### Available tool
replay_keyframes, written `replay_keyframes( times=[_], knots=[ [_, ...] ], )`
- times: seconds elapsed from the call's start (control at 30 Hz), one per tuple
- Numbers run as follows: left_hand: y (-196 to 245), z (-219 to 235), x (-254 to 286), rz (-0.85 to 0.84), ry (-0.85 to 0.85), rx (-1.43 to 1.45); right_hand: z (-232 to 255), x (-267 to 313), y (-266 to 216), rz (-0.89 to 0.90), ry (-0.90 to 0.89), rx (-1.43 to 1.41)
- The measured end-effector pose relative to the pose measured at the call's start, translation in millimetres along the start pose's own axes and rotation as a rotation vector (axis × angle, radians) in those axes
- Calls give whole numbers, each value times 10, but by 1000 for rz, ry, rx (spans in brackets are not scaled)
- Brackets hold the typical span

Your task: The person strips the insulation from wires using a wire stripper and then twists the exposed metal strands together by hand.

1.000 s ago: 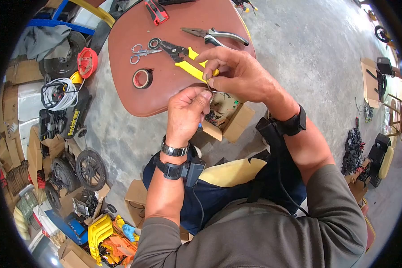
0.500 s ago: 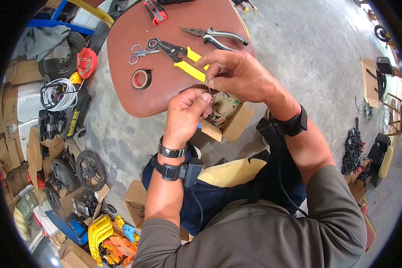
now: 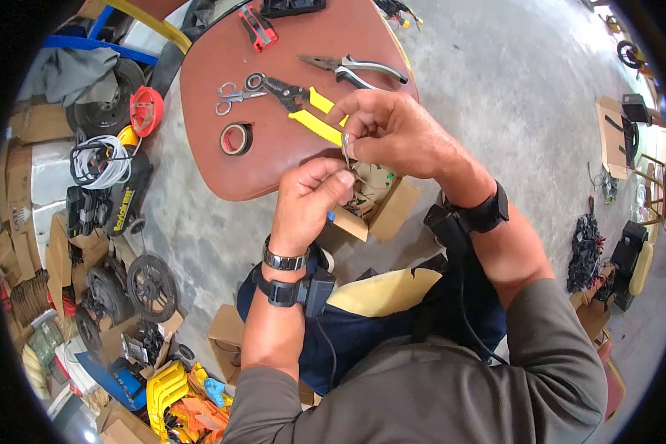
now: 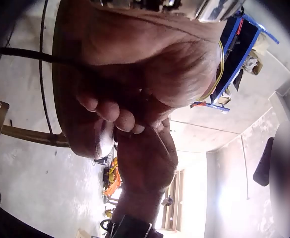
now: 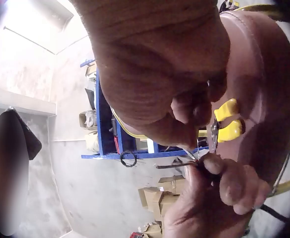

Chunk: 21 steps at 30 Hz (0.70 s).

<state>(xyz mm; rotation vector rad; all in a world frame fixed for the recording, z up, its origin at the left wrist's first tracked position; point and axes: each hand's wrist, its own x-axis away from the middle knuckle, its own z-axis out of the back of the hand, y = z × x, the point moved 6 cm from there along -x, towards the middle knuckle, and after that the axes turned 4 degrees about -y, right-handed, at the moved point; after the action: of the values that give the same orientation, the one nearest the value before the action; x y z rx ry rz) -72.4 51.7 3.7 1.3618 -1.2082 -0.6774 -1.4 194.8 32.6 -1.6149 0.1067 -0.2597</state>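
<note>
My left hand (image 3: pixel 305 198) pinches a black cable (image 4: pixel 33 55) between thumb and fingers, just beyond the near edge of the brown seat. Thin wires stick out of the grip, one dark wire (image 5: pixel 172 165) pointing sideways in the right wrist view. Close above it, my right hand (image 3: pixel 401 139) pinches the tip of another thin wire (image 3: pixel 347 154) between thumb and index finger. Yellow-handled wire strippers (image 3: pixel 314 124) lie on the seat right by the right fingertips. The left hand's grip hides the middle of the cable.
On the brown padded seat (image 3: pixel 207 159) lie scissors (image 3: pixel 237 98), a roll of tape (image 3: pixel 235 138), pliers (image 3: pixel 355 68) and a red cutter (image 3: pixel 258 29). Below the hands stands a cardboard box (image 3: pixel 394 211) with wire scraps. Wheels (image 3: pixel 152 287) and boxes crowd the left floor.
The right hand has drawn slightly up and away from the left, so more of the thin wire shows between them. The left hand keeps its pinch on the cable.
</note>
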Motion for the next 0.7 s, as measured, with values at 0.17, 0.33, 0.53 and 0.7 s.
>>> replay_keyframes(
  times=[0.17, 0.33, 0.53, 0.7],
  knots=[
    [-7, -50, 89, -79, 33, 26, -36, 79, -50, -30, 25, -15],
    [-1, -101, 219, -160, 97, -19, -105, 221, -88, -37, 58, -44],
    [-64, -167, 348, -283, 212, 69, -165, 357, -89, 52, 107, -37],
    [-28, -211, 377, -367, 274, 107, -191, 446, -91, 92, 149, -98]
  ],
)
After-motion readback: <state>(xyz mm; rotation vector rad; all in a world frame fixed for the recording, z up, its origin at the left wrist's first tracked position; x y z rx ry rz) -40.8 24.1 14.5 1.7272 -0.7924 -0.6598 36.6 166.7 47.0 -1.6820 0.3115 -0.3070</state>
